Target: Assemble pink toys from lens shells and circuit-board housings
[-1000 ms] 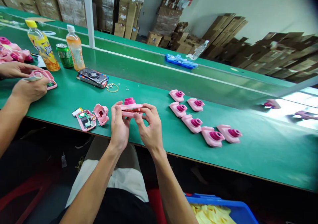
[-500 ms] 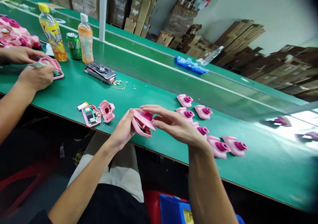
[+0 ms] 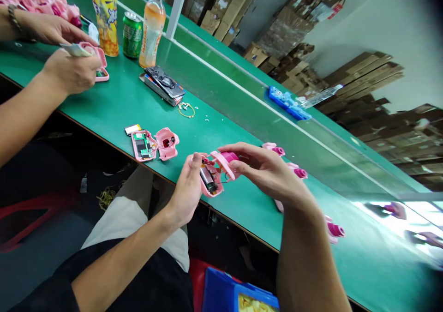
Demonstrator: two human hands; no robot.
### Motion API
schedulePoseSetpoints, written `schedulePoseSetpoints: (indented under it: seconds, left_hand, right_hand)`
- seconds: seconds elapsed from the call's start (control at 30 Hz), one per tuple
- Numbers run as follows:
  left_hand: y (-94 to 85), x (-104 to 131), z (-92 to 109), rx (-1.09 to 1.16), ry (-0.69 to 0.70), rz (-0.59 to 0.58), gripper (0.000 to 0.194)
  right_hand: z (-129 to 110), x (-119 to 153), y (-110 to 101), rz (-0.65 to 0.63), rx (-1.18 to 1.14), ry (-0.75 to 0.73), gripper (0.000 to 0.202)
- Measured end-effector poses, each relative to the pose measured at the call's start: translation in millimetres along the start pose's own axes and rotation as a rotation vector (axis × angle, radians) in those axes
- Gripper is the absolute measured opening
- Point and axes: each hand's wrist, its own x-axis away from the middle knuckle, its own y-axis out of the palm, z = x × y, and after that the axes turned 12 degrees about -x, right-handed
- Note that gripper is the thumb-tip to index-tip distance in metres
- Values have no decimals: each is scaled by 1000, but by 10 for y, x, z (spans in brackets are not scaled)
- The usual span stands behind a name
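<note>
Shell (image 3: pixel 211 194) of a pink toy camera is held gaping between the person's 2 hands in the head view, over the near edge of the green table (image 3: pixel 249 224). Left hand (image 3: pixel 188 187) curls partly closed round the back part, thumb up along its side, the other fingers mostly hidden. Right hand (image 3: pixel 266 166) comes over from the right, bent into a loose pinch on the front part (image 3: pixel 224 165) by its magenta lens ring (image 3: pixel 230 157). 1 s ago only a narrow slot showed between the 2 parts; now they stand well tilted apart, joined by thin wires, and a silvery cell (image 3: pixel 206 177) shows inside. For the work in hand, that seems to put the insides within reach, with the wires limiting how far the parts can spread. To the left, an opened unit with a green board (image 3: pixel 141 145) lies on the table, and beyond it a co-worker's hands (image 3: pixel 71 69) hold a similar pink piece (image 3: pixel 105 75). Lettering runs over the yellow-labelled bottle (image 3: pixel 107 12), the green can (image 3: pixel 132 35) and the orange-drink bottle (image 3: pixel 151 33) at the far left, but it is too small and slanted to read, and no brand can be made out. A red mark on a far carton (image 3: pixel 335 10) is also illegible.
</note>
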Motion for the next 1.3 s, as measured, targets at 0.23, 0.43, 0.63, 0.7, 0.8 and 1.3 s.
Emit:
schedulePoseSetpoints:
  seconds: [0.23,0.43,0.63,0.7,0.8,1.3]
  left_hand:
    - [-88,37,-62,-261,327,76,60]
    - [-118,-49,12,-273,365,-43,58]
    - [-63,-169,162,-78,174,-48,45]
    - [-62,-166,175,-43,95,-92,45]
    - [-69,-134,148,-7,116,-130,42]
    - [-27,-265,108,-158,471,-79,56]
  right_hand:
    - [-170,-181,80,-8,26,155,40]
    - [-203,-279,153,113,155,253,50]
    - [-200,-116,136,-41,34,72,50]
    - [-129,-90,91,-51,-46,73,49]
    - [-24,-94,41,22,-105,84,49]
    - [-419,-121,218,276,335,-17,48]
